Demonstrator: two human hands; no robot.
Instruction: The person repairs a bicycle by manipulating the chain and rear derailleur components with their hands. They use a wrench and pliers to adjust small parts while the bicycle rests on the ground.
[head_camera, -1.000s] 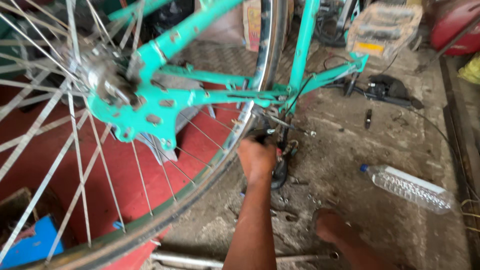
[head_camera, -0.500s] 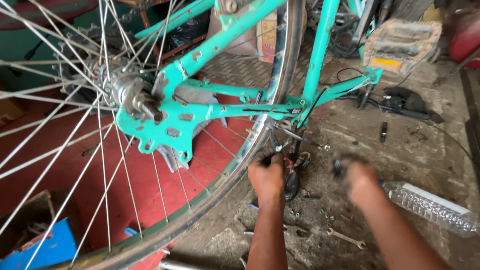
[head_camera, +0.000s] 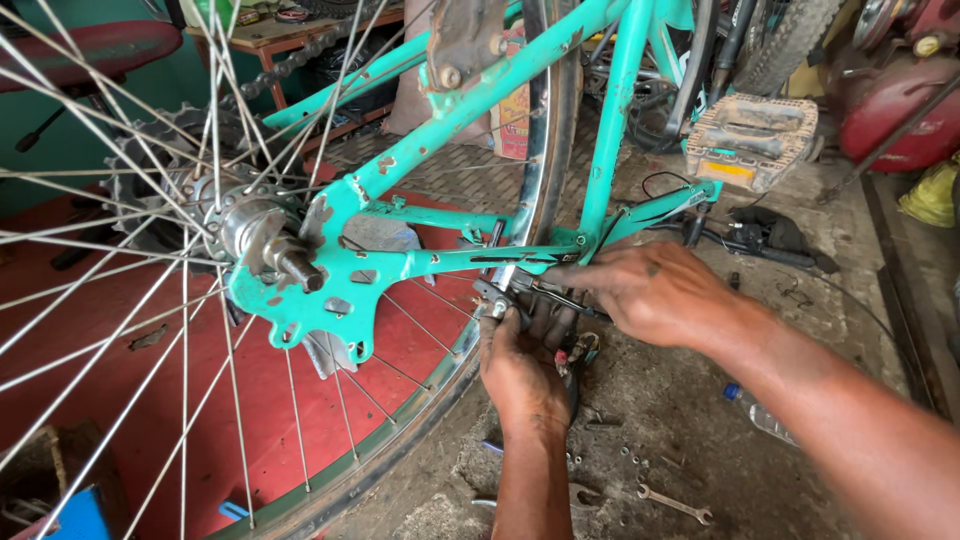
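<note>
A teal bicycle frame (head_camera: 440, 262) stands upside down with its spoked rear wheel (head_camera: 545, 130) fitted. My left hand (head_camera: 522, 372) reaches up from below and is closed around a small metal brake part (head_camera: 494, 298) beside the rim. My right hand (head_camera: 655, 292) comes in from the right. Its fingertips are pinched on the same brake assembly, right under the teal stay. The part's lower end is hidden behind both hands.
The wheel hub and axle (head_camera: 262, 240) sit at the left. A grey pedal (head_camera: 752, 140) hangs at the upper right. On the dirty floor lie a spanner (head_camera: 676, 503), several loose nuts (head_camera: 625, 455) and a plastic bottle (head_camera: 762, 418). A red tank (head_camera: 890, 110) stands at the far right.
My right hand has come up from the floor to the brake beside my left hand. The view has shifted nearer to the frame.
</note>
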